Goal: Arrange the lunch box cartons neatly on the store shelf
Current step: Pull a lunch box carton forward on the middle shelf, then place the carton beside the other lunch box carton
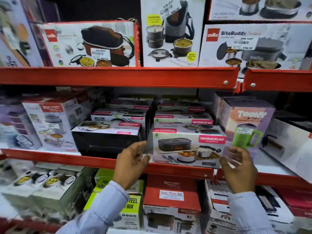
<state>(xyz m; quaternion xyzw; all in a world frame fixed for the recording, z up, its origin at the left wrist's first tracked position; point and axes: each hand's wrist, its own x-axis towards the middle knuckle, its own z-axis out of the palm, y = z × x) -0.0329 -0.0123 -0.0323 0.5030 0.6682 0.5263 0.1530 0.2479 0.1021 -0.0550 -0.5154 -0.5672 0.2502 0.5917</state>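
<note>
A white Varmora lunch box carton (pixel 187 147) stands at the front of the middle red shelf (pixel 104 160), picture side facing me. My left hand (pixel 130 162) is at its left edge and my right hand (pixel 238 168) at its right edge, fingers spread; whether they touch the carton is unclear. More Varmora cartons (pixel 183 119) are stacked behind it. To its left a second stack of Varmora cartons (pixel 108 130) shows a black side panel.
A Rishabh carton (pixel 50 122) stands left on the same shelf, a purple Toony carton with a green mug (pixel 246 127) right. Cello cartons (pixel 87 44) fill the upper shelf. Below are a red Rishabh box (pixel 171 191) and green steel-box cartons (pixel 130 206).
</note>
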